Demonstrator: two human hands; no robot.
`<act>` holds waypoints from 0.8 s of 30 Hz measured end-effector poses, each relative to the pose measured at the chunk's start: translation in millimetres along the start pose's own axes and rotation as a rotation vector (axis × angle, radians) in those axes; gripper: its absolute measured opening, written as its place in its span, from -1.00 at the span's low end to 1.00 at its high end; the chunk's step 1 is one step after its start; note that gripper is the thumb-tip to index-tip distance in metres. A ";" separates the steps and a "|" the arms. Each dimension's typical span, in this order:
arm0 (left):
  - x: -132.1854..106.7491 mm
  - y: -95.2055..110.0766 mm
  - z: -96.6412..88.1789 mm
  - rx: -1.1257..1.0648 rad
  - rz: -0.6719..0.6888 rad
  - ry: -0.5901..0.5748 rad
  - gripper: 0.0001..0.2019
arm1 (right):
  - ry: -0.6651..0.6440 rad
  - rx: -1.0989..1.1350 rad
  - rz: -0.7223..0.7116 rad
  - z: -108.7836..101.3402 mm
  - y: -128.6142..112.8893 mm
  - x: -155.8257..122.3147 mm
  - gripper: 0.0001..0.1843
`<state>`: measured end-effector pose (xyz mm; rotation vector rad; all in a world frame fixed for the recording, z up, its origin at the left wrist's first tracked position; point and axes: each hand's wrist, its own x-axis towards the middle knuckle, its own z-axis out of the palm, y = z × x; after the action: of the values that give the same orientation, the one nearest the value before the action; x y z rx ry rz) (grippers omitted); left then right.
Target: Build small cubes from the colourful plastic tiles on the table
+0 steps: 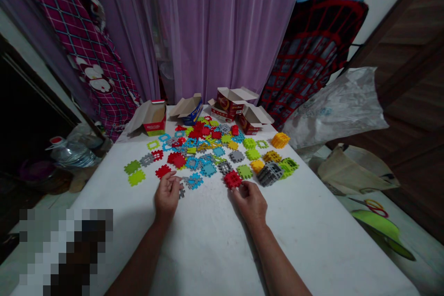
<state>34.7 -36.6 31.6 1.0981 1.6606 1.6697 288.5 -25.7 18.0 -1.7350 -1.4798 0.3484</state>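
You're looking down at a white-covered counter (208, 245), a purple curtain (222, 23) hanging behind it, a pink checked cloth (79, 55) off to the left, a red-and-black patterned cloth (312, 55) to the right, and a crumpled plastic bag (333, 111) just past the far right corner. At lower left a pixelated patch (65, 249) blocks the view, and the dark area past the counter's left edge is hard to make out. Four open cardboard boxes (231, 101) line the far edge; you can't see what's inside them from here. Plastic waffle tiles (204, 157) in red, blue, green, gray and yellow spread across the middle, with a yellow cube (280, 139) and a gray stack (269, 174) at the right. Your left hand (167, 195) curls its grip together just above a small gray tile (181, 192), and your right hand (249, 203) brings its grip together at a red tile (232, 179). Clamped or not? You can't tell on either side.
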 end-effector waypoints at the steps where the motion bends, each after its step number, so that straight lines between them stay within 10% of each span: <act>1: -0.2 0.3 0.5 0.002 0.000 0.000 -0.60 | 0.004 -0.006 -0.003 0.0 0.5 0.1 -0.51; 24: 21.0 -9.0 -11.7 0.061 0.034 0.069 -0.64 | 0.032 0.033 0.031 0.9 5.4 -2.2 -0.46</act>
<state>12.4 -24.6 27.4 1.1144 1.7557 1.7063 291.0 -27.3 12.9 -1.7313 -1.4177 0.3579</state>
